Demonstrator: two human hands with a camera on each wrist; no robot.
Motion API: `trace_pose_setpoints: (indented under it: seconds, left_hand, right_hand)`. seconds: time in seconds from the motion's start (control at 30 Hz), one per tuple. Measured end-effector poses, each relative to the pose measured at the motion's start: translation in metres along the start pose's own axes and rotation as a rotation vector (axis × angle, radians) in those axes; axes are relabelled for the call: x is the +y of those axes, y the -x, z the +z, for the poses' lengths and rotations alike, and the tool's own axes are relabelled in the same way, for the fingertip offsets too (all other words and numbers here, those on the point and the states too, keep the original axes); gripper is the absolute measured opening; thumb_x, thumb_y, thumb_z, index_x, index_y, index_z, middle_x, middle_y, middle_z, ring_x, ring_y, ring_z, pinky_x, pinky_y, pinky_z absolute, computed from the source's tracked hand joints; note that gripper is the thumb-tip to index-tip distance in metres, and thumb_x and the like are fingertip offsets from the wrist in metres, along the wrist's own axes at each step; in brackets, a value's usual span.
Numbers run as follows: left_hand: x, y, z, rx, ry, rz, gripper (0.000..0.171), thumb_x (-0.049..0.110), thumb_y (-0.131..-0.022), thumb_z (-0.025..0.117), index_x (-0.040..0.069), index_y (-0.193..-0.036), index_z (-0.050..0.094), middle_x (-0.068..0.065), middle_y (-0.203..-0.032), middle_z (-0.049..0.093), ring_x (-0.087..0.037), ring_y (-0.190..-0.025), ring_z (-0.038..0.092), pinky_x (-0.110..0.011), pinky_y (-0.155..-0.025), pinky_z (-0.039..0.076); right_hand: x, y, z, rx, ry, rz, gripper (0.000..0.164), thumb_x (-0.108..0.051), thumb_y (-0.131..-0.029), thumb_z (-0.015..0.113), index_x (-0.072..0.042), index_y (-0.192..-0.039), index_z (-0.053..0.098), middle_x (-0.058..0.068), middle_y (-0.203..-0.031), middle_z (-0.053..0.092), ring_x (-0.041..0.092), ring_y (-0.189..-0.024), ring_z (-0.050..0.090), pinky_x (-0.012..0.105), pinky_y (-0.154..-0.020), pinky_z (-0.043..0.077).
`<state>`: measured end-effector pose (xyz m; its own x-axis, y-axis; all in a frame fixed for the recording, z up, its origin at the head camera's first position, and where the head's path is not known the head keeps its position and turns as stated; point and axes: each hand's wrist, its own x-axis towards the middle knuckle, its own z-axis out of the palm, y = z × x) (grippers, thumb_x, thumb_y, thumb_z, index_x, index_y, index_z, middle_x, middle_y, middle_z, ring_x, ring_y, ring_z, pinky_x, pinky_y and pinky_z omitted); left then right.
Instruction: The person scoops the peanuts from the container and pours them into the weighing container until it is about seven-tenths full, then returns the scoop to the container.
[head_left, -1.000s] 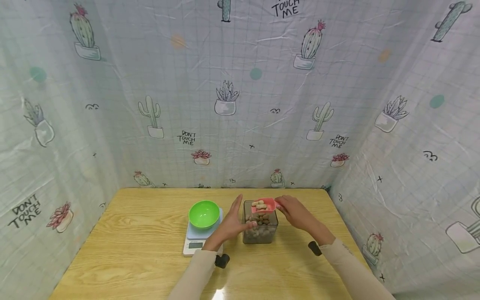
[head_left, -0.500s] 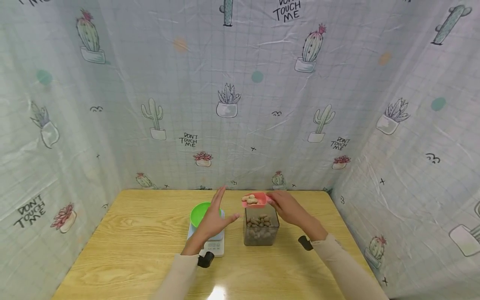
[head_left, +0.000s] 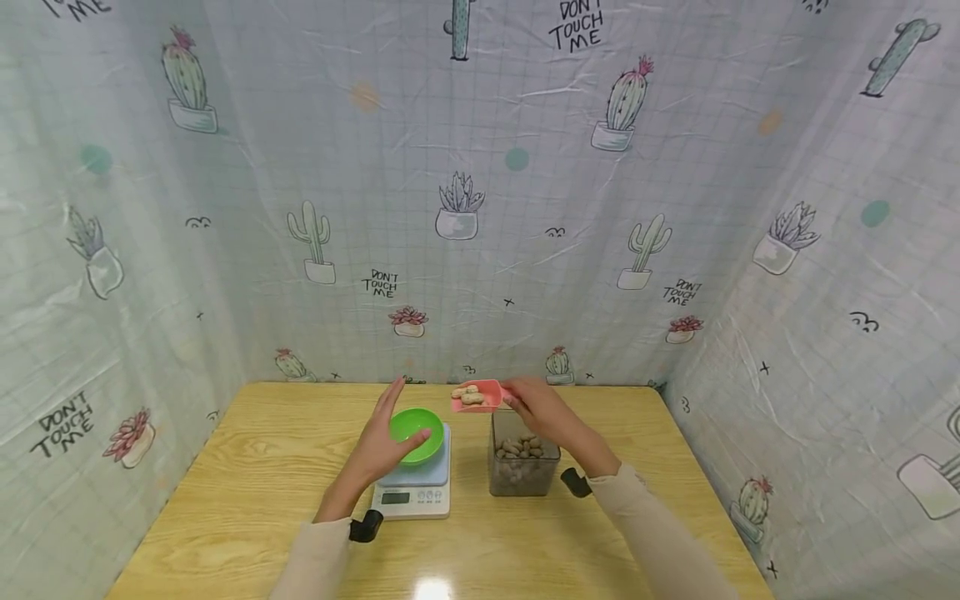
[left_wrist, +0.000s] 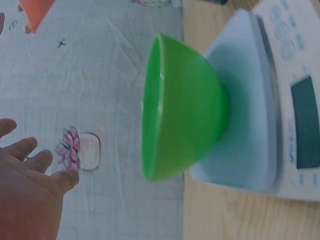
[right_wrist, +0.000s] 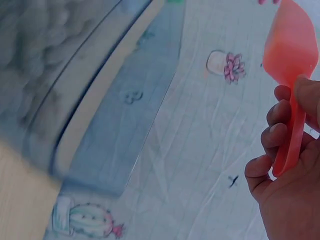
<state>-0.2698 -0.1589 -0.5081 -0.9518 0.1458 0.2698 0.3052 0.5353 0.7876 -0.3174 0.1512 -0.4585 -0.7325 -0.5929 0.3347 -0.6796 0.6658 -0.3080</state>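
Note:
In the head view my right hand [head_left: 542, 408] grips the handle of a pink scoop [head_left: 491, 394], which carries several unshelled peanuts [head_left: 471, 396]. The scoop is in the air between the green bowl [head_left: 427, 423] and a see-through grey container [head_left: 523, 483] of peanuts. The right wrist view shows the fingers curled round the scoop's handle [right_wrist: 293, 135]. My left hand [head_left: 378, 446] has its fingers spread beside the bowl's left side and holds nothing. In the left wrist view the bowl [left_wrist: 192, 110] sits on the kitchen scale [left_wrist: 240, 115], apart from the left hand [left_wrist: 37, 182].
The kitchen scale's display [head_left: 395, 498] faces the front of the wooden table [head_left: 247, 475]. A cactus-printed curtain [head_left: 502, 275] hangs behind the table and along both sides. The peanut container stands to the right of the scale with a gap between them.
My right hand has lifted the scoop of peanuts out over the container's rim and moved it left. The left hand has left the container and moved left to the bowl.

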Motion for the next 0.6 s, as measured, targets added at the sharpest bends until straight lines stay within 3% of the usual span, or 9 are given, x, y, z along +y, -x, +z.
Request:
trace_pose_setpoints:
  seconds: [0.13, 0.37, 0.6]
  left_hand:
    - [-0.017, 0.003, -0.002, -0.002, -0.025, -0.021, 0.103, 0.046, -0.083, 0.075, 0.02, -0.16, 0.012, -0.012, -0.166, 0.01, -0.046, -0.148, 0.02, -0.071, -0.109, 0.027]
    - [-0.041, 0.006, 0.001, -0.075, -0.07, -0.089, 0.115, 0.048, -0.078, 0.078, 0.009, -0.159, 0.006, -0.019, -0.165, 0.004, -0.049, -0.147, 0.017, -0.068, -0.111, 0.026]
    - [-0.057, 0.006, 0.009, -0.134, -0.054, -0.175, 0.119, 0.047, -0.076, 0.082, 0.007, -0.159, 0.007, -0.022, -0.164, 0.01, -0.051, -0.145, 0.022, -0.067, -0.11, 0.029]
  right_hand:
    - [-0.009, -0.01, 0.009, 0.011, 0.011, -0.04, 0.027, -0.022, -0.103, 0.05, -0.008, -0.124, 0.061, 0.008, -0.114, 0.068, 0.027, -0.109, 0.063, 0.044, -0.093, 0.05]
    - [-0.026, -0.023, 0.026, -0.047, -0.001, 0.025, 0.029, -0.024, -0.104, 0.049, -0.009, -0.126, 0.059, 0.008, -0.12, 0.066, 0.026, -0.115, 0.061, 0.042, -0.097, 0.05]
    - [-0.037, -0.035, 0.044, -0.122, 0.052, 0.041, 0.028, -0.025, -0.104, 0.049, -0.011, -0.125, 0.061, 0.005, -0.116, 0.067, 0.022, -0.109, 0.063, 0.038, -0.093, 0.052]
